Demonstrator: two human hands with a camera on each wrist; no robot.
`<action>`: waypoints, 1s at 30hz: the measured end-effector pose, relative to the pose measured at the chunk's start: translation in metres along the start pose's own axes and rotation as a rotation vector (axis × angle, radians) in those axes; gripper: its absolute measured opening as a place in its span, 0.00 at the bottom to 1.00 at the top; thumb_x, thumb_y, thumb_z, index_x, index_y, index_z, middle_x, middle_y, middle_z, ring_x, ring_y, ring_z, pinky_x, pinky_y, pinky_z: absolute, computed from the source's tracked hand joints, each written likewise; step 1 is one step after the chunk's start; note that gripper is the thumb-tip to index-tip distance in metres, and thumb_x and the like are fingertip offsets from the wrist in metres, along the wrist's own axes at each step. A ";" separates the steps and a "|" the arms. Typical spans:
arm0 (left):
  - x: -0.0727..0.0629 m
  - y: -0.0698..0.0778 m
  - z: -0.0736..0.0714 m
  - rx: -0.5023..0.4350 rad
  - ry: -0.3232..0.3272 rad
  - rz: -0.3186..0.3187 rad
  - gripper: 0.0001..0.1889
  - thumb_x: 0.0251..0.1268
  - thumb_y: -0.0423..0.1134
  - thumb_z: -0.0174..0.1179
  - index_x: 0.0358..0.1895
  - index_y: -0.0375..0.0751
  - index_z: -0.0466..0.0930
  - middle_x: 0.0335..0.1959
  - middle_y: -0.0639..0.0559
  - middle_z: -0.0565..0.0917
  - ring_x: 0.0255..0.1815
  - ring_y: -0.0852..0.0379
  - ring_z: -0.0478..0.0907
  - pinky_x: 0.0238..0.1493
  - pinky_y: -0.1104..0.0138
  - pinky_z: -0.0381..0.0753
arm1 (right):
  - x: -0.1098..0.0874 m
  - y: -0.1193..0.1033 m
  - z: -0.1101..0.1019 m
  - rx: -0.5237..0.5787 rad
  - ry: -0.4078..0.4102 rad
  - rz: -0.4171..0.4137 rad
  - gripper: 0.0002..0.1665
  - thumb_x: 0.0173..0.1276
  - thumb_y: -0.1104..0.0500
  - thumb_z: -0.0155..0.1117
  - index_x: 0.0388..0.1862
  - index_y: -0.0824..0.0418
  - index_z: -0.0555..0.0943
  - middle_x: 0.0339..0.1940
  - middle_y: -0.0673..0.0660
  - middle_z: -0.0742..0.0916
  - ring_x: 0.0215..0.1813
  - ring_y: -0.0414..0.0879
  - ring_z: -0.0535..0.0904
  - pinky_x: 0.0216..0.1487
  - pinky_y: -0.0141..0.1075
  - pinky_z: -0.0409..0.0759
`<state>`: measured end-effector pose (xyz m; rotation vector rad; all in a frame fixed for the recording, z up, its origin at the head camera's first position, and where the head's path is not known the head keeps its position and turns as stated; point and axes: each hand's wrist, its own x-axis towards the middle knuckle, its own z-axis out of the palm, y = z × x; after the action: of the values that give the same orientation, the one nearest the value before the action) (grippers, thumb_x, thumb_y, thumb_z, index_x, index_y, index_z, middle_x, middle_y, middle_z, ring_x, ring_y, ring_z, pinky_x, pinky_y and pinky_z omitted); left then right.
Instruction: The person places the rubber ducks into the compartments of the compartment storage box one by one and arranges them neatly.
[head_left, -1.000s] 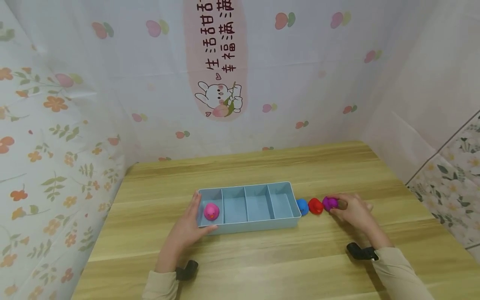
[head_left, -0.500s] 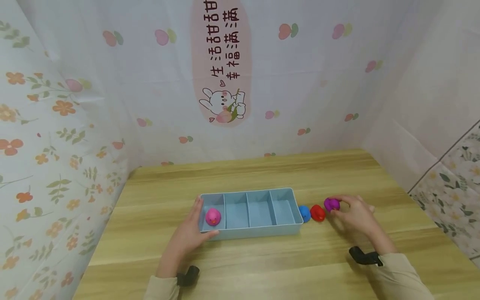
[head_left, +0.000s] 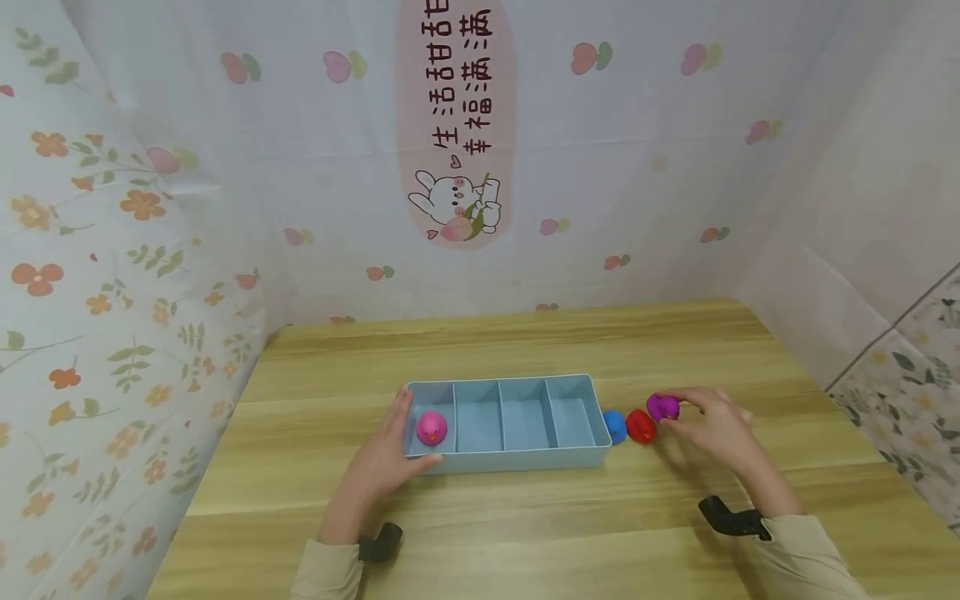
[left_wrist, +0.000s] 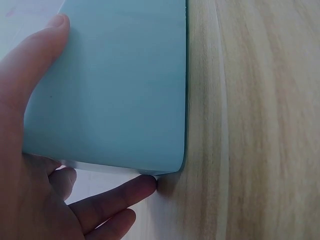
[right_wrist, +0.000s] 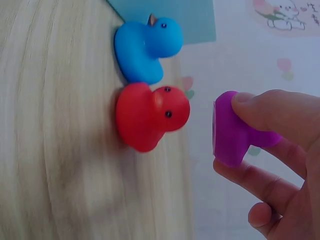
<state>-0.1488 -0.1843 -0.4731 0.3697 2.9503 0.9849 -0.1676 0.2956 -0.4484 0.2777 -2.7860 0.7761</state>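
Observation:
A light blue box with several compartments in a row stands on the table. My left hand grips its left end, the thumb along the front wall and the fingers at the end wall. In the leftmost compartment sits a pink rubber duck. My right hand pinches a purple rubber duck between thumb and fingers, raised off the table in the right wrist view. Beside the box's right end is a blue rubber duck, touching a red rubber duck.
Wood-grain table lies under everything. A printed cloth hangs behind it, and patterned cloths rise at both sides. A black wrist mount sits on the right wrist, another on the left.
The purple duck has been lifted from its place beside the red duck, in my right hand. My left hand stays on the box. The head view has shifted slightly.

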 end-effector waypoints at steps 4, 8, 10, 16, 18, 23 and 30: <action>0.000 0.000 -0.001 0.004 -0.011 -0.006 0.59 0.49 0.64 0.66 0.77 0.43 0.41 0.79 0.47 0.44 0.74 0.41 0.56 0.64 0.45 0.68 | 0.002 -0.006 0.001 0.024 0.010 -0.029 0.23 0.52 0.58 0.76 0.48 0.61 0.83 0.47 0.68 0.85 0.47 0.59 0.71 0.40 0.55 0.52; 0.000 -0.001 -0.001 0.005 -0.010 -0.004 0.59 0.49 0.64 0.66 0.77 0.43 0.40 0.79 0.46 0.44 0.74 0.40 0.57 0.64 0.45 0.68 | 0.005 -0.012 0.001 0.039 0.006 -0.032 0.23 0.53 0.57 0.75 0.48 0.61 0.83 0.47 0.66 0.85 0.45 0.56 0.69 0.39 0.52 0.51; 0.000 -0.001 0.000 0.004 -0.007 -0.003 0.59 0.49 0.64 0.67 0.77 0.43 0.41 0.79 0.46 0.44 0.73 0.40 0.58 0.64 0.45 0.69 | 0.006 -0.015 0.002 0.046 0.002 -0.033 0.22 0.53 0.57 0.75 0.48 0.61 0.83 0.47 0.65 0.85 0.44 0.55 0.68 0.38 0.51 0.50; 0.000 -0.001 0.000 0.007 -0.009 -0.007 0.59 0.49 0.64 0.67 0.77 0.43 0.41 0.79 0.46 0.44 0.72 0.39 0.61 0.62 0.44 0.71 | 0.009 -0.023 0.004 0.050 -0.009 -0.020 0.23 0.54 0.56 0.75 0.49 0.60 0.83 0.47 0.63 0.86 0.46 0.54 0.69 0.39 0.49 0.52; 0.000 -0.001 -0.001 0.008 -0.012 -0.008 0.59 0.49 0.64 0.67 0.77 0.43 0.41 0.79 0.46 0.44 0.72 0.39 0.61 0.62 0.44 0.71 | 0.010 -0.026 0.004 0.052 -0.018 -0.013 0.23 0.54 0.56 0.74 0.49 0.59 0.83 0.48 0.63 0.85 0.46 0.55 0.69 0.40 0.50 0.53; 0.000 0.000 0.000 0.003 -0.019 -0.010 0.59 0.49 0.64 0.67 0.77 0.43 0.41 0.79 0.46 0.44 0.73 0.39 0.59 0.63 0.44 0.69 | 0.011 -0.033 0.006 0.068 -0.037 -0.010 0.23 0.54 0.55 0.74 0.50 0.60 0.82 0.50 0.64 0.85 0.48 0.57 0.71 0.42 0.53 0.54; 0.000 0.000 0.000 0.007 -0.013 -0.006 0.59 0.49 0.63 0.67 0.77 0.43 0.40 0.79 0.46 0.44 0.73 0.39 0.59 0.63 0.45 0.70 | 0.020 -0.039 0.015 0.098 -0.027 -0.037 0.22 0.53 0.54 0.75 0.47 0.58 0.84 0.48 0.63 0.85 0.47 0.58 0.72 0.44 0.53 0.55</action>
<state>-0.1485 -0.1843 -0.4730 0.3661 2.9422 0.9680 -0.1803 0.2528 -0.4364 0.3588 -2.7634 0.9081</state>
